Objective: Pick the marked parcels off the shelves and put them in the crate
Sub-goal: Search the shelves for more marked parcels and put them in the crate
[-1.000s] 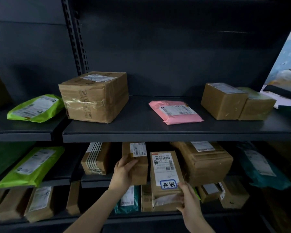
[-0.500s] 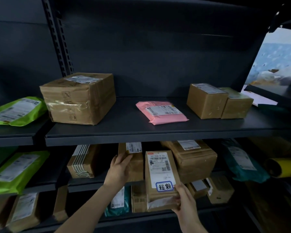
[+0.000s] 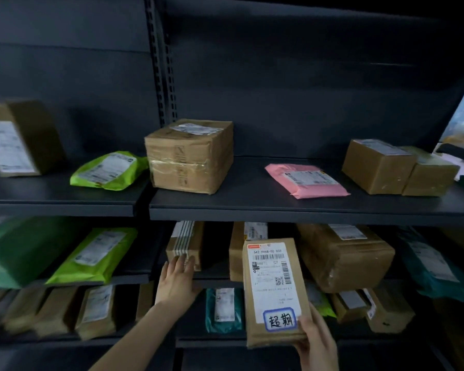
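Note:
A flat brown parcel [image 3: 272, 287] with a white shipping label and a blue-bordered handwritten sticker stands upright in front of the middle shelf. My right hand [image 3: 315, 341] grips its lower right corner. My left hand [image 3: 177, 281] reaches to the left of it, fingers straight, touching the front of a small brown box [image 3: 184, 243] with a striped label on the middle shelf. No crate is in view.
The top shelf [image 3: 279, 210] carries a large taped box [image 3: 189, 155], a pink mailer [image 3: 307, 180], two small boxes [image 3: 378, 166] and a green mailer [image 3: 109, 170]. More boxes [image 3: 343, 255] and green and teal bags crowd the lower shelves.
My left hand has moved left from the upright box beside the marked parcel to the striped-label box. The marked parcel, still in my right hand, has come out towards me. The view swung left.

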The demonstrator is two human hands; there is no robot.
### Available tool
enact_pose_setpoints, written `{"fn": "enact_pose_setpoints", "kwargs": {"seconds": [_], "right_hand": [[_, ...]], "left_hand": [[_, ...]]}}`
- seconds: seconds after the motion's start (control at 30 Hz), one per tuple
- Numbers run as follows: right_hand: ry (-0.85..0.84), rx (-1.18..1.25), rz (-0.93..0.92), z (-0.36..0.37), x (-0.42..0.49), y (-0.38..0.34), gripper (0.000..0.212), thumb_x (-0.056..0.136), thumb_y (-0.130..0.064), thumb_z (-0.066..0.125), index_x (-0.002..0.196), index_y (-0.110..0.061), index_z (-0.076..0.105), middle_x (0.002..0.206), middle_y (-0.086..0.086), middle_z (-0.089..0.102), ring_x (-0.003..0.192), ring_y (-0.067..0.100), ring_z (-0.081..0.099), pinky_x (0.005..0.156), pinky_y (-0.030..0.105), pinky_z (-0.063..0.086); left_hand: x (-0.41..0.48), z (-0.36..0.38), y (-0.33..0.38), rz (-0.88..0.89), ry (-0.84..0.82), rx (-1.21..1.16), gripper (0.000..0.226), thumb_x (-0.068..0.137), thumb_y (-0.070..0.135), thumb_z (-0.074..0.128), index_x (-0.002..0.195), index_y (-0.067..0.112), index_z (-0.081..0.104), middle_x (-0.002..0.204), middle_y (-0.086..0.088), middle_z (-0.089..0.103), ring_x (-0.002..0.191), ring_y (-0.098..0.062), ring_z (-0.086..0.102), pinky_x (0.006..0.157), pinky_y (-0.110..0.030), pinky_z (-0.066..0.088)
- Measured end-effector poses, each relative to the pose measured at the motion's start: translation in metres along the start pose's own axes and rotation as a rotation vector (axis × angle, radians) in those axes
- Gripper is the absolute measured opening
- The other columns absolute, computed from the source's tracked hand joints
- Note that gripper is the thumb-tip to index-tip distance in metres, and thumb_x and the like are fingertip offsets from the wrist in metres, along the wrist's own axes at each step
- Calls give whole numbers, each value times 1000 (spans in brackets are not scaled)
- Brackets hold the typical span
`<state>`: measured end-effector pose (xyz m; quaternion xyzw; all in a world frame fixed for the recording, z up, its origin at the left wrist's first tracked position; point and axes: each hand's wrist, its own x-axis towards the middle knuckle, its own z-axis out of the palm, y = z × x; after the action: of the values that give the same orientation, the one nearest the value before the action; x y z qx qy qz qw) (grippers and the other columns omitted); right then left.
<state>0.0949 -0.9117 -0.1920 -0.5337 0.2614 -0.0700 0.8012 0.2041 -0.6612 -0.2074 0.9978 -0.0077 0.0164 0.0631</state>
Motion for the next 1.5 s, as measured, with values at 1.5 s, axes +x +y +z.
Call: {"fn": "enact_pose_setpoints", "kwargs": {"seconds": [1.5], "right_hand": [[253, -95, 111, 120, 78, 52, 35, 81, -19, 68, 113, -8, 62, 105, 16, 64, 98, 34, 58, 93, 45, 46]], "left_hand": [[94, 32, -69, -218, -61, -512, 76, 91, 55, 42, 147, 7, 24, 150, -11, 33, 140, -27, 27, 112, -36, 28]]}}
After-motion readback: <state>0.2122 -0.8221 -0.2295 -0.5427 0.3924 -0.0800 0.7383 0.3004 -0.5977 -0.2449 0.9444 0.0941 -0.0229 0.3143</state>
